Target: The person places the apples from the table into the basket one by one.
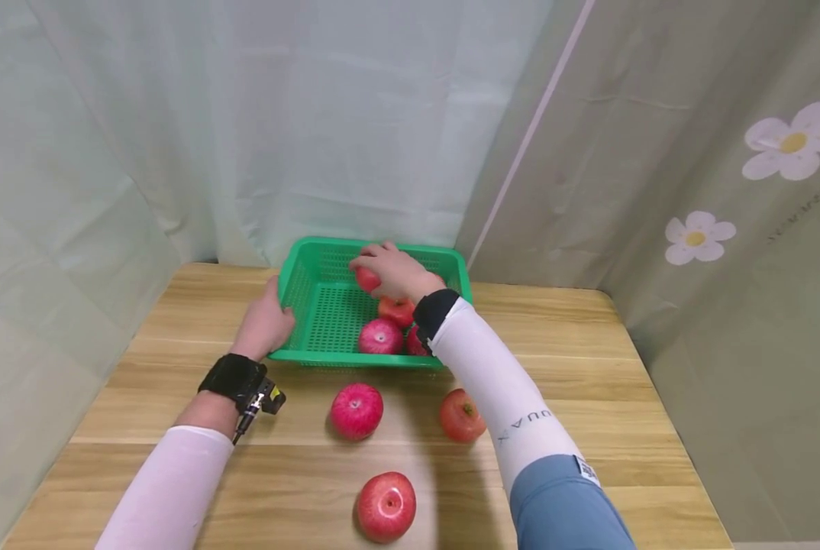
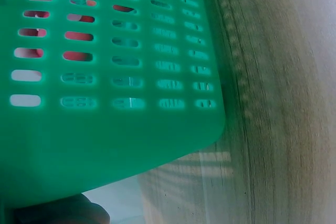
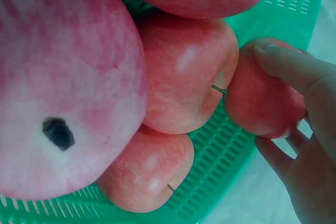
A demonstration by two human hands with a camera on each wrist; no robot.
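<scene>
A green plastic basket (image 1: 355,358) with slotted walls sits at the back of the table. My left hand (image 1: 264,321) grips its left rim, thumb on the inner side. The basket's slotted wall (image 2: 105,140) fills much of the left wrist view. Inside the basket, toward the back wall, my right hand (image 1: 396,273) holds a red apple (image 3: 262,95) between thumb and fingers. Beside it lie several other apples, among them a pinkish one (image 1: 381,336) near the front wall and an orange-red one (image 3: 191,72) with its stem showing. My right wrist hides part of the basket's right side.
Three apples lie on the wooden table (image 1: 575,382) before the basket: a deep pink one (image 1: 357,411), an orange-red one (image 1: 461,416) beside my right forearm, and a red one (image 1: 386,507) nearest me. A pale curtain (image 1: 355,130) hangs close behind the basket.
</scene>
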